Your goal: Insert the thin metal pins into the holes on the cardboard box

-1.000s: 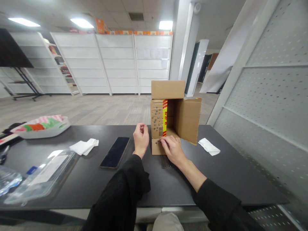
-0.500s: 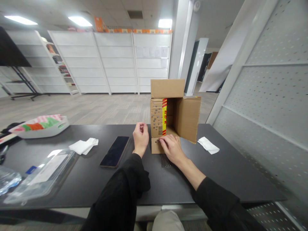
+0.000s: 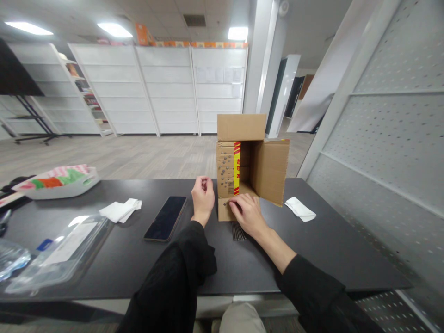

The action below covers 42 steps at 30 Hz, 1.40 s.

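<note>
A cardboard box (image 3: 270, 171) stands on its side with its opening toward me. Grey nail heads (image 3: 225, 169) dot its left front flap, beside a yellow and red tape strip (image 3: 237, 166). My right hand (image 3: 248, 213) is closed in a pinch at the lower flap (image 3: 225, 215), fingertips beside a small dark nail head (image 3: 225, 204); the rest of that nail is hidden. Below the flap lies a row of long nails (image 3: 238, 232), partly covered by this hand. My left hand (image 3: 203, 199) is raised just left of the box, fingers curled together; what they hold, if anything, is hidden.
Left of my left hand lies a phone (image 3: 165, 218), then a folded tissue (image 3: 120, 211) and a clear plastic case (image 3: 64, 254). A white tray (image 3: 62, 190) with colourful cloth stands further left. Another tissue (image 3: 300, 209) lies right of the box on the dark table (image 3: 329, 249).
My right fingertips have shifted very slightly left and down at the lower flap. The left hand, the box and the row of nails look the same.
</note>
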{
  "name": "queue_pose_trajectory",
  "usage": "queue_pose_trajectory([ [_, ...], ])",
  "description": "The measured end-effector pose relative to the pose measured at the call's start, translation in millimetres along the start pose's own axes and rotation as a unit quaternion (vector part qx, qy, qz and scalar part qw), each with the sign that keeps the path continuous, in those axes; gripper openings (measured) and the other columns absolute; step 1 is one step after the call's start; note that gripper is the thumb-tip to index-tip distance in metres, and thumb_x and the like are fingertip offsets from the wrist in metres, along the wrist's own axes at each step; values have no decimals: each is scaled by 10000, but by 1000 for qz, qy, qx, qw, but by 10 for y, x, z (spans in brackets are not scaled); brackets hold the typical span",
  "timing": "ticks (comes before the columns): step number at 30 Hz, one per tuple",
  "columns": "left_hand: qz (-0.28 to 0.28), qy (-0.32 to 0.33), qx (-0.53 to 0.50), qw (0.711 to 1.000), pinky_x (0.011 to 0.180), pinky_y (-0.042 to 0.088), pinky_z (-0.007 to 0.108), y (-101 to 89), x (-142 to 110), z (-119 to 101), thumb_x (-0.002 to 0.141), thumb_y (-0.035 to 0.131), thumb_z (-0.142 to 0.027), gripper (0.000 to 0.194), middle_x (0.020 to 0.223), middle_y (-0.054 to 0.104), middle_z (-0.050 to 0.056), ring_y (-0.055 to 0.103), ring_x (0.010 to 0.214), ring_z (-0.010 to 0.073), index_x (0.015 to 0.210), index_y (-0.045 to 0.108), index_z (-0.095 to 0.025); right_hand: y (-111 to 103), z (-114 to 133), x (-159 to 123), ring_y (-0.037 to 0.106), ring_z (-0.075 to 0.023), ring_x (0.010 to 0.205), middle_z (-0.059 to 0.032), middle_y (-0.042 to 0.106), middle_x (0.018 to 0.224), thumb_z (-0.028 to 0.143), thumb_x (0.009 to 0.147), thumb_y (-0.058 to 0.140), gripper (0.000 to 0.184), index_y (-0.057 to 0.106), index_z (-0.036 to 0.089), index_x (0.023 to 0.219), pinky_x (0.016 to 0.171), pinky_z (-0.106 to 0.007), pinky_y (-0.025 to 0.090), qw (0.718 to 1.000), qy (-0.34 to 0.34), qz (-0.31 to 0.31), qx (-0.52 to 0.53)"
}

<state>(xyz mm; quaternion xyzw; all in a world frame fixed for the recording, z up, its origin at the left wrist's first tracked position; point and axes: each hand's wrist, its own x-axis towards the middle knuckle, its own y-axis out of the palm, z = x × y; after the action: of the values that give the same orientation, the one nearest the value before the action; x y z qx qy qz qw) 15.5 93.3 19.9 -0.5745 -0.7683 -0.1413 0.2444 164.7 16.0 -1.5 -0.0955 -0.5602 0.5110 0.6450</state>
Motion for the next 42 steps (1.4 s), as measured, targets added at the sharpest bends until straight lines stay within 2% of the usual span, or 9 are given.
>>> queue_pose_trajectory([
  [31, -6, 7, -8, 1000, 650, 434, 236, 3, 2, 21, 880, 515, -297, 121, 714, 601, -8, 564, 667, 125, 838, 560, -192, -11, 4, -9, 540, -214, 915, -32, 665, 948, 240, 946, 527, 101, 625, 224, 930, 774, -345, 302, 999, 20, 24, -34],
  [42, -8, 6, -1, 1000, 660, 434, 244, -2, 6, 21, 879, 515, -303, 128, 716, 603, -7, 565, 668, 129, 834, 559, -192, -58, 33, -9, 537, -219, 923, -35, 652, 932, 220, 914, 528, 89, 617, 226, 903, 794, -355, 314, 999, 24, 27, -14],
])
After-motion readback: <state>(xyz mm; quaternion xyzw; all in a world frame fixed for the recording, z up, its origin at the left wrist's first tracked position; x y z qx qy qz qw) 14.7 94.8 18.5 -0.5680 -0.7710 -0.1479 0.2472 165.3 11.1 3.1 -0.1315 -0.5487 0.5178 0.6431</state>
